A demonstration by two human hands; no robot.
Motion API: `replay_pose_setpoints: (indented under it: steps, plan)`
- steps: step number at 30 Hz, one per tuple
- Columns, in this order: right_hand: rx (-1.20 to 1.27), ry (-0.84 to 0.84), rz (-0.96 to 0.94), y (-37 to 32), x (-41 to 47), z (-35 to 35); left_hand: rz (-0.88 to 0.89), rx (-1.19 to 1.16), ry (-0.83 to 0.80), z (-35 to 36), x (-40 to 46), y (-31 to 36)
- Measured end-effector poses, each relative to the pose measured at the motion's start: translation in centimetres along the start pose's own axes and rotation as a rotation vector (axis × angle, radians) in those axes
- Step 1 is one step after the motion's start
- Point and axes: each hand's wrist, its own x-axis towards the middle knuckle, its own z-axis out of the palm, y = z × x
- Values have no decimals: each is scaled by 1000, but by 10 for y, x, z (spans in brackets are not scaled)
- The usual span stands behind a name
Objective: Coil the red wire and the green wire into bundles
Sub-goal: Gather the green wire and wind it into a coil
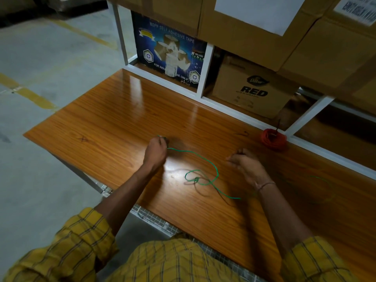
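A green wire [205,162] lies in loose loops across the middle of the wooden table [105,123]. My left hand [155,151] grips one end of it, with a short bit poking out past the fingers. The wire crosses itself near the table's centre and trails off to the right, where it blurs. My right hand [245,164] is curled above the table to the right of the loops; whether it holds the wire is blurred. The red wire [274,139] sits coiled in a bundle at the back right of the table.
White shelf framing runs along the table's far edge, holding a blue tape carton [168,55] and a brown cardboard box [252,90]. More cardboard boxes stack above. A small dark wire piece [243,133] lies left of the red coil. Concrete floor lies to the left.
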Motion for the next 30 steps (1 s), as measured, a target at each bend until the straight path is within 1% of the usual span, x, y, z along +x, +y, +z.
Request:
replay_pose_setpoints:
  steps: [2, 3, 4, 5, 6, 8, 10, 12, 14, 17, 19, 21, 23, 24, 26, 28, 30]
  plan:
    - [-223, 36, -211, -6, -8, 18, 16, -17, -16, 7, -4, 4]
    - [-303, 19, -294, -9, -11, 28, 19, -32, -29, 10, -5, 5]
    - [-370, -29, -336, -12, -15, 38, 21, -54, -44, 14, -6, 7]
    - [-424, -98, -315, -14, -19, 47, 23, -81, -62, 17, -7, 9]
    - [-458, -183, -242, -15, -22, 54, 24, -106, -76, 20, -7, 12]
    - [-436, -358, -50, -10, -21, 62, 31, -142, -84, 20, -8, 18]
    - [-393, -474, 47, -9, -21, 59, 38, -176, -90, 16, -12, 26]
    - [-231, -576, 92, -13, -21, 53, 49, -192, -120, 11, -13, 29]
    - [-40, -626, 89, -24, -22, 47, 34, -239, -225, 7, -17, 33]
    - [67, -580, -39, -38, -16, 39, -3, -323, -518, 1, -29, 37]
    - [79, -529, -120, -46, -10, 35, -1, -326, -713, -4, -35, 39]
    - [-11, -469, -207, -50, -5, 35, -7, -329, -874, -7, -41, 44]
    - [-133, -390, -271, -51, -2, 38, -3, -377, -988, -7, -46, 50]
    - [-190, -344, -296, -49, 1, 40, -8, -422, -1009, -7, -47, 53]
    - [-263, -255, -321, -39, 6, 44, -23, -558, -978, -7, -48, 60]
    - [-282, -212, -302, -19, 10, 49, -46, -706, -877, -5, -48, 69]
    - [-312, -241, -261, 2, 5, 56, -90, -835, -735, -2, -46, 75]
